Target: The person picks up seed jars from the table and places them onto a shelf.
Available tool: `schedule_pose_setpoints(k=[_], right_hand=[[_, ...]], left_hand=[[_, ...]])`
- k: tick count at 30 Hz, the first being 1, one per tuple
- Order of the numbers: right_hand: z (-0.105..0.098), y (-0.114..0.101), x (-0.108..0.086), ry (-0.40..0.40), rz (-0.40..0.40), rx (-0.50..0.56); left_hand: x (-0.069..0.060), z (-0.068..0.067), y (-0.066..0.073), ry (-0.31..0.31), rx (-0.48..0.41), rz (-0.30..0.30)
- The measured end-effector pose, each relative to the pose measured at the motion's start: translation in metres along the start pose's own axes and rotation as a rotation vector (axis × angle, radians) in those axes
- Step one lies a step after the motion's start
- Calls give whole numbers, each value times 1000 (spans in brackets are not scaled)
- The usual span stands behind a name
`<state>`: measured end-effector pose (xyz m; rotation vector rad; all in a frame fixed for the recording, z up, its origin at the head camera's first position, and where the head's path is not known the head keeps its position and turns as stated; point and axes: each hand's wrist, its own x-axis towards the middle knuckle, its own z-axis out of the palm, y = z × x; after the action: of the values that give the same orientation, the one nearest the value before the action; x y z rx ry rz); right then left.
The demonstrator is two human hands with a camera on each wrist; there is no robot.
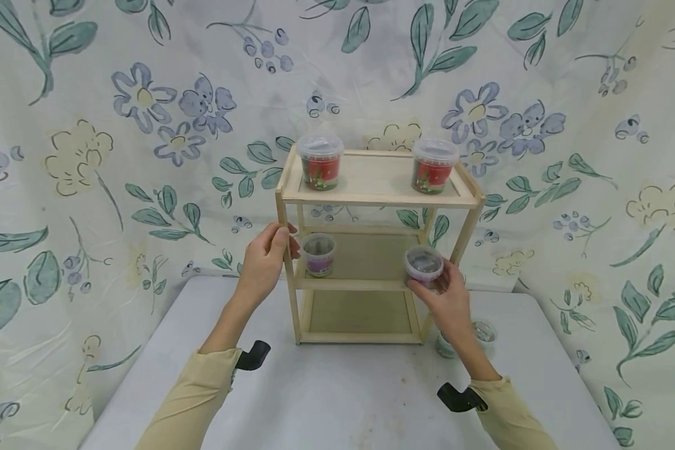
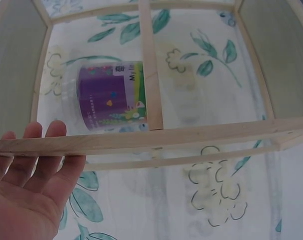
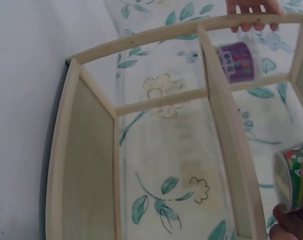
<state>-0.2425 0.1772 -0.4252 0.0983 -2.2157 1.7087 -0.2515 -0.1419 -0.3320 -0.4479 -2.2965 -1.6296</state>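
From the head we look down over the shelf (image 1: 365,177); both wrist views, nearer, face into it, sharing one purple tub (image 2: 104,95).

Grips with curled fingers of left hand (image 1: 263,257) — holds likewise with right hand (image 1: 450,295) — extends both forearms (image 1: 225,326) forward.

Both sleeves (image 1: 194,387) are pale yellow, each with a bent black attachment (image 1: 254,356).

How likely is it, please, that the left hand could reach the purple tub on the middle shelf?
Probably yes: the left hand is beside the purple tub at the open side of the rack, though it may need to release the post.
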Motion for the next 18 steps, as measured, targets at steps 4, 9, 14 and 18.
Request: schedule_pose_setpoints(k=[4, 9, 14, 18], right_hand=[[7, 1, 6, -19, 4, -34], [12, 1, 12, -2, -11, -79], [17, 2, 20, 21, -37, -107], [21, 4, 26, 44, -40, -149]], left_hand=[[0, 0, -1, -2, 2, -8], [-1, -1, -1, -2, 1, -7], [0, 0, 0, 2, -7, 3], [1, 0, 0, -1, -14, 4]])
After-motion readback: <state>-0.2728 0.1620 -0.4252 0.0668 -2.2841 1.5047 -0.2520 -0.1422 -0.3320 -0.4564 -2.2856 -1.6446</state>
